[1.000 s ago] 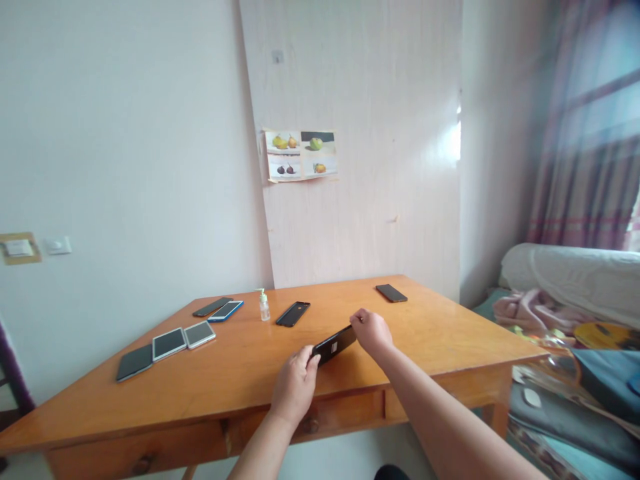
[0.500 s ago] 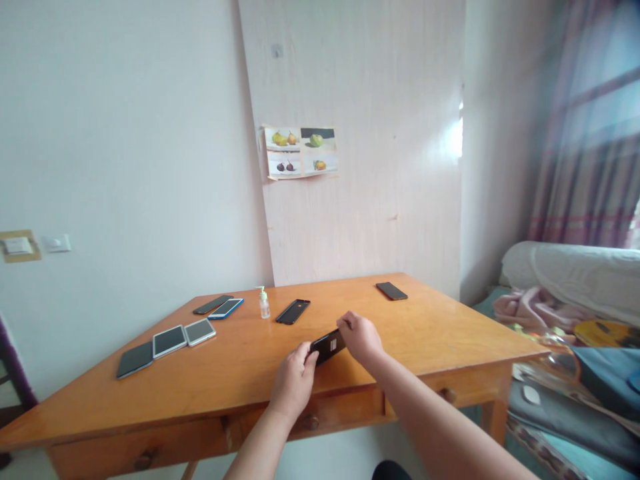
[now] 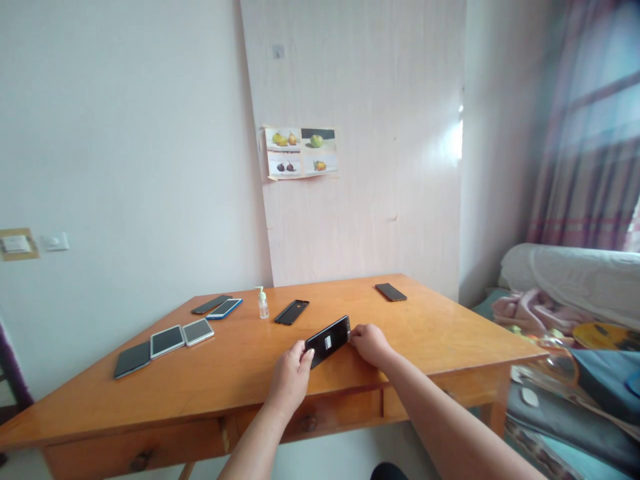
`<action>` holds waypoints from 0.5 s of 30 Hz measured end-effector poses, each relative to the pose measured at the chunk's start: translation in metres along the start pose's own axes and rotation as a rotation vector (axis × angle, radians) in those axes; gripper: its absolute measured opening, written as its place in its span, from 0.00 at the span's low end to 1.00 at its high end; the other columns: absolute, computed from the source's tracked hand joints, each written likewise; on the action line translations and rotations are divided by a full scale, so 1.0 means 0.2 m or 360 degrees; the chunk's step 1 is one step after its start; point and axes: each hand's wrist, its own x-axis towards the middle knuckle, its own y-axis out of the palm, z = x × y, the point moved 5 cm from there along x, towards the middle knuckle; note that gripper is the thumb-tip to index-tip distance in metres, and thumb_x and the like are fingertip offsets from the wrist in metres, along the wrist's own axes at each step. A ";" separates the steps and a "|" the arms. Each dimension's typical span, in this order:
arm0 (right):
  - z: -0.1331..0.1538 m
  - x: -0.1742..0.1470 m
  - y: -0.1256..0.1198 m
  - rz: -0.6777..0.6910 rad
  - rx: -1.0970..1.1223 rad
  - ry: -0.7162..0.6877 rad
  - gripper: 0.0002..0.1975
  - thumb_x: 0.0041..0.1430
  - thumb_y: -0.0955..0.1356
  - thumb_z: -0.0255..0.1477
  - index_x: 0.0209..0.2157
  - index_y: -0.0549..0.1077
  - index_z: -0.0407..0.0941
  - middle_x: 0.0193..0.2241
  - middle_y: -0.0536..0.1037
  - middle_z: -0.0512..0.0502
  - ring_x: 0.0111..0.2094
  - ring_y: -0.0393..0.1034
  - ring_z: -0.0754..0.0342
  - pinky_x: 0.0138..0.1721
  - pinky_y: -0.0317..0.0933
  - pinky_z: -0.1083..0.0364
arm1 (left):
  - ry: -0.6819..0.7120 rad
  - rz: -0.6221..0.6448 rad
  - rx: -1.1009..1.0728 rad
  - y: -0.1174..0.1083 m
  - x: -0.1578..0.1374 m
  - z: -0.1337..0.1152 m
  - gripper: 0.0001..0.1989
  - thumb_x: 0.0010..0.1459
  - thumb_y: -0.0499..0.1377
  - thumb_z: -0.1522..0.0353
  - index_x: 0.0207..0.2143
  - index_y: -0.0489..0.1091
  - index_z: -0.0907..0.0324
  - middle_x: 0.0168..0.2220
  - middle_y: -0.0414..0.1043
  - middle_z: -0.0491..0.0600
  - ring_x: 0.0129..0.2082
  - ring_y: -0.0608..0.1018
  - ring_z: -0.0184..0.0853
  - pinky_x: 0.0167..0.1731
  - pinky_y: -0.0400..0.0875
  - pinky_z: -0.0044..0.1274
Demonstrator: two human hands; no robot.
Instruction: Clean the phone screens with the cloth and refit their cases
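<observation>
A black smartphone point(image 3: 326, 343) is tilted up above the front part of the table, its dark face toward me with a small white patch on it. My left hand point(image 3: 291, 377) grips its left end, thumb in front and fingers behind. At the phone's right short edge, my right hand point(image 3: 371, 343) has its fingers pinched together. Whether those fingertips hold the edge itself or some small thing there, I cannot make out. Beyond the phone lies an empty black phone case point(image 3: 292, 312), and a small clear pump bottle point(image 3: 263, 304) stands left of it.
On the wooden table's point(image 3: 230, 373) left lie a dark tablet point(image 3: 133, 360), a white-framed device point(image 3: 167, 341), a smaller silver one point(image 3: 198, 331), a blue-edged phone point(image 3: 225, 309) and a dark phone point(image 3: 212, 305). Another dark phone point(image 3: 391, 292) lies at the back right. Drawers line the front.
The phone has turned so more of its face shows toward me. My right hand has moved from its upper right corner down and right along the short edge. My left hand keeps its grip.
</observation>
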 end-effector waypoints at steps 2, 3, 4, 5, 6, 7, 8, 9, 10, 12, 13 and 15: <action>0.01 0.02 -0.02 -0.0030 0.0002 0.0002 0.07 0.50 0.67 0.26 0.23 0.78 0.44 0.22 0.77 0.48 0.28 0.69 0.54 0.29 0.55 0.59 | -0.0002 -0.0007 0.0012 0.00 0.00 0.00 0.11 0.63 0.50 0.62 0.29 0.62 0.57 0.25 0.68 0.44 0.26 0.71 0.32 0.27 0.57 0.21; 0.01 0.04 -0.03 -0.0061 0.0009 0.0008 0.09 0.53 0.66 0.27 0.25 0.78 0.44 0.23 0.77 0.47 0.29 0.69 0.54 0.29 0.55 0.59 | 0.0000 -0.0008 0.0024 0.00 0.00 0.00 0.11 0.63 0.50 0.62 0.29 0.62 0.57 0.25 0.68 0.44 0.26 0.70 0.32 0.27 0.57 0.21; 0.02 0.05 -0.04 -0.0092 0.0021 0.0015 0.11 0.55 0.64 0.29 0.28 0.79 0.44 0.25 0.78 0.47 0.30 0.69 0.54 0.29 0.55 0.59 | 0.0003 -0.0007 0.0036 0.00 0.00 0.00 0.11 0.63 0.50 0.62 0.29 0.62 0.57 0.25 0.68 0.44 0.26 0.70 0.32 0.27 0.57 0.21; 0.02 0.06 -0.04 -0.0113 0.0037 0.0020 0.13 0.57 0.62 0.29 0.31 0.79 0.44 0.27 0.79 0.47 0.30 0.70 0.54 0.29 0.56 0.59 | 0.0004 -0.0003 0.0044 0.00 0.00 0.00 0.11 0.63 0.50 0.62 0.29 0.62 0.57 0.26 0.68 0.44 0.26 0.70 0.32 0.27 0.57 0.21; 0.02 0.07 -0.04 -0.0118 0.0054 0.0023 0.14 0.58 0.61 0.30 0.33 0.79 0.44 0.29 0.79 0.47 0.31 0.70 0.54 0.29 0.57 0.59 | 0.0005 0.0003 0.0047 0.00 0.00 0.00 0.11 0.63 0.50 0.62 0.29 0.62 0.57 0.26 0.68 0.44 0.27 0.71 0.32 0.28 0.57 0.21; 0.02 0.07 -0.04 -0.0105 0.0066 0.0024 0.14 0.58 0.62 0.29 0.34 0.79 0.44 0.29 0.79 0.48 0.31 0.70 0.55 0.29 0.57 0.60 | 0.0001 0.0008 0.0051 0.00 0.00 0.00 0.11 0.63 0.50 0.63 0.29 0.62 0.57 0.26 0.69 0.45 0.27 0.71 0.32 0.28 0.57 0.21; 0.01 0.07 -0.03 -0.0079 0.0069 0.0026 0.13 0.57 0.62 0.28 0.33 0.79 0.45 0.28 0.79 0.48 0.30 0.70 0.55 0.28 0.57 0.60 | -0.0004 0.0011 0.0057 0.00 0.00 0.00 0.10 0.63 0.50 0.63 0.30 0.63 0.57 0.26 0.69 0.45 0.27 0.71 0.32 0.28 0.57 0.21; 0.01 0.06 -0.02 -0.0053 0.0061 0.0029 0.11 0.55 0.64 0.27 0.31 0.79 0.44 0.26 0.79 0.48 0.29 0.70 0.55 0.28 0.57 0.60 | -0.0009 0.0013 0.0061 0.00 0.00 0.00 0.10 0.63 0.51 0.63 0.30 0.64 0.57 0.26 0.69 0.45 0.27 0.71 0.32 0.28 0.57 0.21; 0.00 0.05 -0.01 -0.0030 0.0045 0.0031 0.09 0.53 0.65 0.26 0.28 0.79 0.44 0.24 0.78 0.48 0.28 0.70 0.54 0.28 0.56 0.60 | -0.0010 0.0011 0.0063 0.00 0.00 0.00 0.10 0.63 0.51 0.64 0.30 0.64 0.57 0.27 0.70 0.45 0.27 0.71 0.32 0.28 0.57 0.21; -0.02 0.03 0.00 -0.0017 -0.0001 0.0033 0.07 0.50 0.66 0.23 0.24 0.78 0.44 0.23 0.77 0.48 0.28 0.70 0.54 0.29 0.56 0.59 | -0.0007 0.0006 0.0063 0.00 -0.01 -0.01 0.10 0.63 0.51 0.64 0.31 0.65 0.58 0.27 0.71 0.46 0.27 0.72 0.32 0.28 0.57 0.21; -0.02 0.02 -0.01 -0.0033 -0.0021 0.0029 0.08 0.51 0.66 0.24 0.24 0.78 0.44 0.23 0.77 0.47 0.29 0.70 0.53 0.29 0.56 0.59 | -0.0005 0.0005 0.0060 0.00 -0.01 -0.01 0.10 0.63 0.50 0.64 0.31 0.65 0.58 0.28 0.71 0.46 0.27 0.72 0.32 0.28 0.57 0.21; 0.00 0.02 -0.04 -0.0102 -0.0048 0.0012 0.11 0.56 0.64 0.26 0.28 0.78 0.44 0.26 0.78 0.46 0.31 0.70 0.53 0.32 0.56 0.58 | 0.0002 0.0003 0.0055 0.00 -0.01 -0.02 0.10 0.63 0.50 0.64 0.32 0.65 0.58 0.28 0.71 0.46 0.28 0.72 0.32 0.28 0.57 0.21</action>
